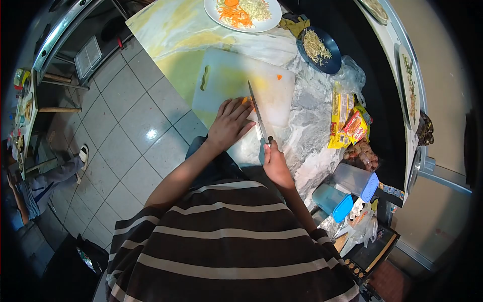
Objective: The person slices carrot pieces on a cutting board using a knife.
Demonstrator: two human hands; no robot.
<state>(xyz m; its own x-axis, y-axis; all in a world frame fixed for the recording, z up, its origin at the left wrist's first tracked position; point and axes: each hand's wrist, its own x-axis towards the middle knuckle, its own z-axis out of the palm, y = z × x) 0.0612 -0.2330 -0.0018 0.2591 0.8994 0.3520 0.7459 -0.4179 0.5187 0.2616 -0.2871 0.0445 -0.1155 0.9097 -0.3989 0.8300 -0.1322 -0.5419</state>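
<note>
A knife (255, 108) is gripped by its handle in my right hand (276, 166), its long blade pointing away over the white cutting board (226, 70). Beside the blade, my left hand (230, 123) rests at the board's near edge, its fingers bent over an orange carrot piece (245, 100). Only part of that piece shows at the fingertips. A small orange bit (279, 77) lies on the right part of the board.
Beyond the board are a white plate (271, 25) of shredded vegetables and a dark blue bowl (336, 63). Yellow packets (342, 113) and plastic containers (333, 200) line the right side. A person (30, 196) is at the far left.
</note>
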